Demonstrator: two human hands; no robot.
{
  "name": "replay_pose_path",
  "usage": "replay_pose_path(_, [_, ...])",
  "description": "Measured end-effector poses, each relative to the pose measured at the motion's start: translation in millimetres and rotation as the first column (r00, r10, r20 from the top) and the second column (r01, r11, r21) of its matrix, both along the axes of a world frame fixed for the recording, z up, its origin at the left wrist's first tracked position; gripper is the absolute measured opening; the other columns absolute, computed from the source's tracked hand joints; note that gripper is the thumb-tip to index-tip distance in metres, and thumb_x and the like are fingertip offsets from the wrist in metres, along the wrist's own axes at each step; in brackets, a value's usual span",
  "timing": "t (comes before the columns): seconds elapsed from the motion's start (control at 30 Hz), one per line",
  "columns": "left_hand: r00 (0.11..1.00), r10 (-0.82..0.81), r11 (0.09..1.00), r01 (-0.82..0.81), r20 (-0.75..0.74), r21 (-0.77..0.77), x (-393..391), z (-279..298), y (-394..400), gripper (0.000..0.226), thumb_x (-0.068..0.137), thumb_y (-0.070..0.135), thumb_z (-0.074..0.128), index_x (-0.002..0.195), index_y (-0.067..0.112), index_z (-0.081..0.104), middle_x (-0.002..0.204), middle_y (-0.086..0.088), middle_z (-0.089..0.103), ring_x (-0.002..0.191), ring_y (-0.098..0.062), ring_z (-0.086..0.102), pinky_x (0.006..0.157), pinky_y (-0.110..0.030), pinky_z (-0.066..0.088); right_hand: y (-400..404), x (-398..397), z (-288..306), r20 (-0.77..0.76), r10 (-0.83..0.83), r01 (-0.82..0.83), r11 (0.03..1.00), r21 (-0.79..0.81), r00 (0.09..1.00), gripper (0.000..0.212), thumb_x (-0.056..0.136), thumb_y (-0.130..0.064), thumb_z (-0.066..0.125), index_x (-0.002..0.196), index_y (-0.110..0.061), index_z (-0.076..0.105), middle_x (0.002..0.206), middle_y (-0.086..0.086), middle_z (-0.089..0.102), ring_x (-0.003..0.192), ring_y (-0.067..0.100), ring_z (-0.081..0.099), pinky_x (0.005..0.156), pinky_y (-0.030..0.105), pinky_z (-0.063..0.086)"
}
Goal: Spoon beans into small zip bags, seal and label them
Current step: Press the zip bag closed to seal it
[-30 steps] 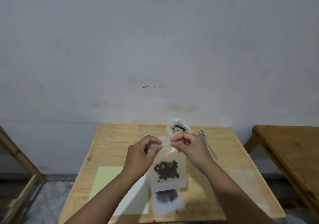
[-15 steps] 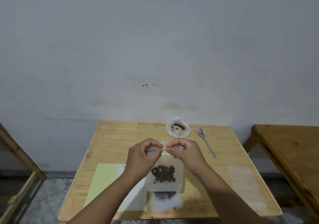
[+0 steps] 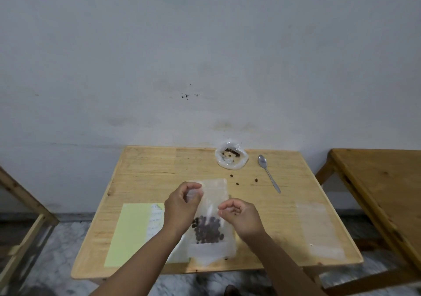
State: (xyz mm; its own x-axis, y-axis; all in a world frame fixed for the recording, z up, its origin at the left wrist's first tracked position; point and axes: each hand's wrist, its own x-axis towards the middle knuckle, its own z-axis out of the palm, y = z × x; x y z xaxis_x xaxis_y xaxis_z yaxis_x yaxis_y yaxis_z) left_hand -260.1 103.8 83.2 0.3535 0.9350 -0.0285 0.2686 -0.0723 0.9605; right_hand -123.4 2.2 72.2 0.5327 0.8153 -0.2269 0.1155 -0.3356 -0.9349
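While the left hand (image 3: pixel 182 204) pinches the top corner of the zip bag (image 3: pixel 213 218) of beans lying mid-desk (image 3: pixel 159 172), the right hand (image 3: pixel 241 216) hovers curled, grasping nothing, with the spoon (image 3: pixel 268 173) at two o'clock.

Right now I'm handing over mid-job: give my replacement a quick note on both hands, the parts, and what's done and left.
Left hand pinches the top corner of the clear zip bag of dark beans, which hangs over the wooden table. Right hand is curled beside it, holding nothing. Metal spoon lies by the plastic bean pouch; loose beans lie between. Yellow label sheet at left, empty clear bag at right. Beans are in; seal unconfirmed, labelling remains.
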Motion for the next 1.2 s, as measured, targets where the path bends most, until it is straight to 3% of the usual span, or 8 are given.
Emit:
replay_pose_path(0.3, [0.941,-0.105,0.993,0.08,-0.322,-0.092,1.5,-70.7,-20.6,0.038,0.084,0.018,0.069,0.121,0.017,0.061,0.125,0.0,0.06,0.109,-0.012,0.058,0.09,-0.016,0.04,9.6,9.9,-52.0,0.188,-0.029,0.06,0.985,-0.164,0.982,0.007,0.081,-0.01,0.065,0.08,-0.014,0.07,0.068,-0.006,0.063,0.064,0.007,0.055,0.055,0.009,0.041])
replay_pose_path(0.4, [0.894,-0.16,0.986,0.122,-0.419,-0.115,5.1,-77.3,-21.5,0.044,0.086,0.018,0.066,0.128,0.01,0.057,0.138,-0.008,0.05,0.124,-0.021,0.051,0.108,-0.03,0.037,14.1,11.5,-61.4,0.224,0.02,0.024,0.981,-0.19,0.974,0.015,0.083,-0.006,0.058,0.082,-0.014,0.07,0.067,-0.008,0.062,0.062,0.005,0.054,0.049,0.004,0.039])
replay_pose_path(0.57, [0.824,-0.187,0.982,0.173,-0.536,-0.077,6.6,-81.1,-21.7,0.045,0.09,0.025,0.058,0.133,0.011,0.051,0.149,-0.006,0.035,0.132,-0.02,0.041,0.113,-0.028,0.027,20.1,12.1,-70.2,0.443,0.125,-0.028,0.975,-0.219,0.888,0.02,0.083,-0.011,0.062,0.101,-0.009,0.07,0.101,0.007,0.061,0.095,0.021,0.057,0.085,0.023,0.045])
replay_pose_path(0.8, [0.733,-0.235,0.943,0.331,-0.638,0.034,10.6,-78.4,-21.1,0.049,0.097,0.028,0.041,0.143,0.014,0.032,0.149,-0.004,0.032,0.137,-0.017,0.03,0.108,-0.024,0.027,19.1,5.8,-78.3,0.696,0.341,-0.148,0.935,-0.323,0.632,0.042,0.097,-0.019,0.042,0.137,-0.006,0.044,0.151,0.013,0.03,0.14,0.021,0.027,0.116,0.024,0.015])
replay_pose_path(0.87, [0.671,-0.238,0.925,0.377,-0.702,0.047,14.1,-74.8,-19.6,0.052,0.099,0.03,0.037,0.146,0.011,0.024,0.15,-0.007,0.029,0.139,-0.019,0.026,0.109,-0.025,0.026,17.5,4.9,-77.7,0.789,0.327,-0.121,0.943,-0.311,0.52,0.044,0.089,-0.013,0.058,0.128,0.004,0.051,0.14,0.022,0.045,0.131,0.03,0.044,0.111,0.031,0.031])
replay_pose_path(0.93, [0.572,-0.229,0.887,0.456,-0.788,0.073,19.2,-70.0,-18.3,0.055,0.1,0.028,0.035,0.147,0.006,0.018,0.154,-0.01,0.023,0.143,-0.022,0.018,0.114,-0.027,0.017,14.4,3.8,-74.3,0.836,0.291,-0.09,0.955,-0.283,0.465,0.049,0.064,-0.011,0.082,0.106,0.008,0.066,0.11,0.025,0.066,0.104,0.035,0.065,0.086,0.042,0.055])
replay_pose_path(1.1, [0.479,-0.223,0.808,0.578,-0.849,0.114,40.5,-58.4,-14.5,0.069,0.095,0.03,0.046,0.148,0.003,0.011,0.157,-0.012,0.015,0.146,-0.025,0.007,0.117,-0.029,0.007,3.3,14.1,-55.8,0.89,0.347,-0.047,0.936,-0.35,0.295,0.052,0.058,-0.019,0.084,0.102,0.005,0.069,0.101,0.02,0.071,0.099,0.031,0.068,0.077,0.038,0.059])
replay_pose_path(1.2, [0.445,-0.186,0.694,0.69,-0.876,0.204,64.1,-49.0,-14.1,0.066,0.097,0.027,0.043,0.148,0.001,0.011,0.156,-0.014,0.018,0.145,-0.028,0.009,0.118,-0.032,0.001,-3.6,33.1,-37.9,0.903,0.294,0.026,0.948,-0.318,0.315,0.053,0.049,-0.014,0.085,0.096,0.008,0.071,0.096,0.021,0.072,0.093,0.031,0.07,0.073,0.038,0.059])
